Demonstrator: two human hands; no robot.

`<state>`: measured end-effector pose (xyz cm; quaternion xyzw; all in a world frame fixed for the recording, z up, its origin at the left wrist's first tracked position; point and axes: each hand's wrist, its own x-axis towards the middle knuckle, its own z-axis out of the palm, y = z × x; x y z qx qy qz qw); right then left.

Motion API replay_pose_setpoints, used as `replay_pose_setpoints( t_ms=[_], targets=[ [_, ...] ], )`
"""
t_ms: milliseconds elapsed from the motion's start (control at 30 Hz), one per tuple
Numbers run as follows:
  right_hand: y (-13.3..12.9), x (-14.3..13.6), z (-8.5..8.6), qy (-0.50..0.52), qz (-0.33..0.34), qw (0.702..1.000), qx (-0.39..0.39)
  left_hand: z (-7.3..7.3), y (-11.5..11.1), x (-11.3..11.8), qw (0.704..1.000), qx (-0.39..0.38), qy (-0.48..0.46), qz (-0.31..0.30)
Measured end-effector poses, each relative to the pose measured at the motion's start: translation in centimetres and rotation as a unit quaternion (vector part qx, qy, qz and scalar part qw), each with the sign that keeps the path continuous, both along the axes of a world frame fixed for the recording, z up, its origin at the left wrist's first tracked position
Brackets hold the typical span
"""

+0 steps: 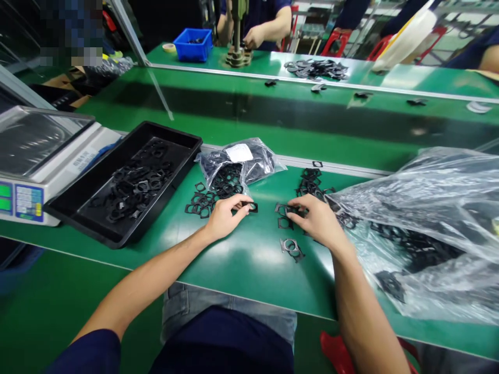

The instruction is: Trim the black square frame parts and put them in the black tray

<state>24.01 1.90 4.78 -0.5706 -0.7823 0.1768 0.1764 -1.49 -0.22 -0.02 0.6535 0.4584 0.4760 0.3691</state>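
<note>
Left hand (227,217) is pinching one frame (255,208), right hand (316,221), grip unclear, is touching loose frames (288,209), with bagged frames (423,246) remaining right.

Left hand (228,215): thumb and fingertips pinched together.
Right hand (319,221): fingers curled toward thumb, grip unclear.
Forearms (159,280): bare, reaching forward, angled inward.

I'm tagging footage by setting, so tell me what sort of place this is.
Likely a factory workshop: piles of small black parts, a digital scale, and another person at work across the green table.
</note>
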Motion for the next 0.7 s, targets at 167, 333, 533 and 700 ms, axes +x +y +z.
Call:
replay_pose_setpoints(
  t_ms=[167, 333, 533, 700],
  targets=[
    [0.3, -0.9, -1.9, -0.075, 0.016, 0.996, 0.038, 3.0, 0.1, -3.7, 0.99, 0.065, 0.115, 0.057],
    [1.0, -0.8, -3.4, -0.048, 0.038, 0.991, 0.116, 5.7, 0.0, -12.8, 0.939, 0.081, 0.276, 0.188],
    [0.9, -1.4, -3.9, -0.045, 0.06, 0.985, 0.156, 6.8, -1.4, -18.5, 0.834, 0.068, 0.476, 0.271],
    [0.8, -1.9, -3.7, -0.055, 0.063, 0.983, 0.166, 6.7, -1.0, -16.4, 0.801, 0.058, 0.549, 0.233]
  ],
)
